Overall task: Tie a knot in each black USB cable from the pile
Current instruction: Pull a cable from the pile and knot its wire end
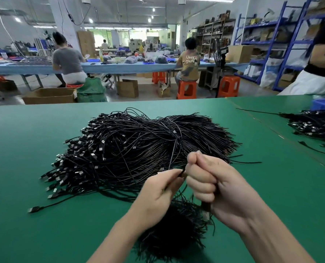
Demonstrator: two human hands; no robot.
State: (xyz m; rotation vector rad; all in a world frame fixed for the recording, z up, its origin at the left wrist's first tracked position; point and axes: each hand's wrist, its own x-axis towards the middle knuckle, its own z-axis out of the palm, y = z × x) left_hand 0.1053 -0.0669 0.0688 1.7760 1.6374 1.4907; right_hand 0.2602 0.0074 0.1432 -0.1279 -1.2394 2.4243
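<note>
Both hands on one cable, close together over the green table

Both hands meet just in front of the big pile. The left hand (162,188) pinches a thin black cable (174,149) between thumb and fingertips, right beside the knuckles of the right hand (214,186). The right hand is curled into a fist around the same cable, thumb on top. Something dark sticks out below the fist; it looks like a plug end, but it is too blurred to be sure. The two hands almost touch where the cable passes between them.

From the hands the cable runs up and away, rising off the pile (135,145) and arching back into it near the top. The pile lies in the middle of the table (25,168): a thick heap of black USB cables, with the plug ends fanned out to the left and the bare ends pointing to the right. One cable lies loose at the lower left edge of the heap, its plug flat on the green surface.

Under the forearms, nearer the person, sits a smaller dark bundle (173,236) of cables, blurred in this view. A second pile (313,126) lies well apart at the right edge of the table, with a blue crate (324,104) just behind it. Beyond the table, two people sit on orange stools (187,90) at a long blue bench.
</note>
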